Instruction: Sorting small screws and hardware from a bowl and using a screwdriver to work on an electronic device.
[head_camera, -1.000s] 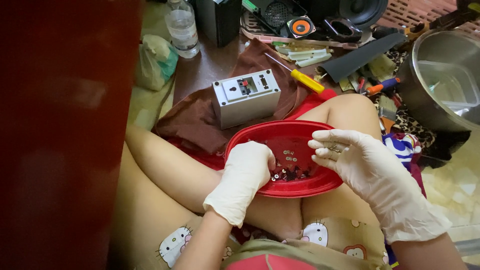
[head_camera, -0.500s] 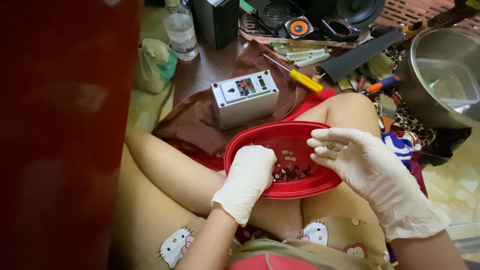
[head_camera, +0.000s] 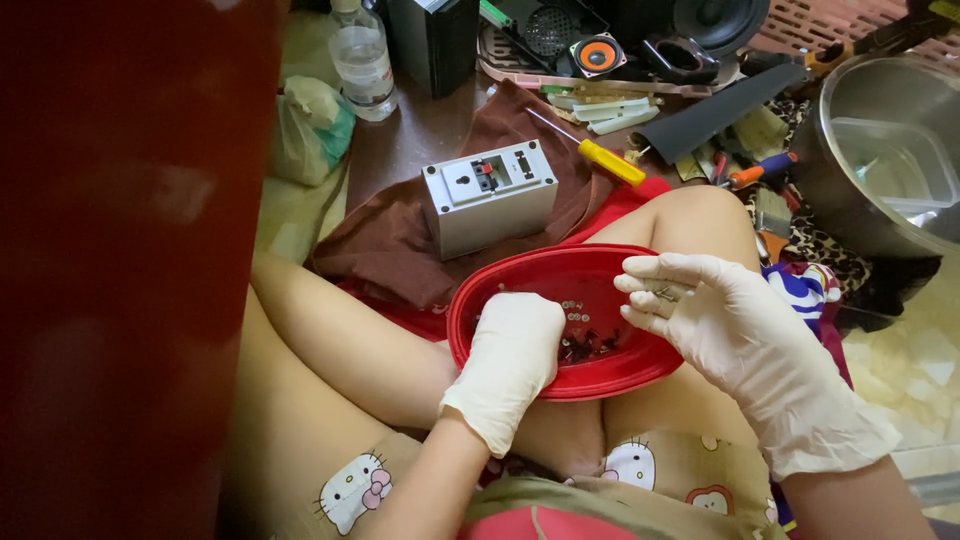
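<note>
Red bowl (head_camera: 520, 275) unmoved on lap; left hand (head_camera: 515, 345) still curled down into screws (head_camera: 590, 340), grip hidden; right hand (head_camera: 700, 310) still pinching small screw.

The floor (head_camera: 420, 150) carries everything, and the grey box (head_camera: 489, 196) serves as landmark. The box sits on a brown cloth (head_camera: 400, 245) spread over the floor. Behind and left of the box stand a clear plastic bottle (head_camera: 362, 60) and a dark upright case (head_camera: 433, 40); further left lies a crumpled green bag (head_camera: 310, 130). Just right of the box a yellow-handled screwdriver (head_camera: 610, 160) rests on the cloth's edge. Behind the box lie loudspeaker parts (head_camera: 597, 52); well to its right stands a steel pot (head_camera: 880, 150).
</note>
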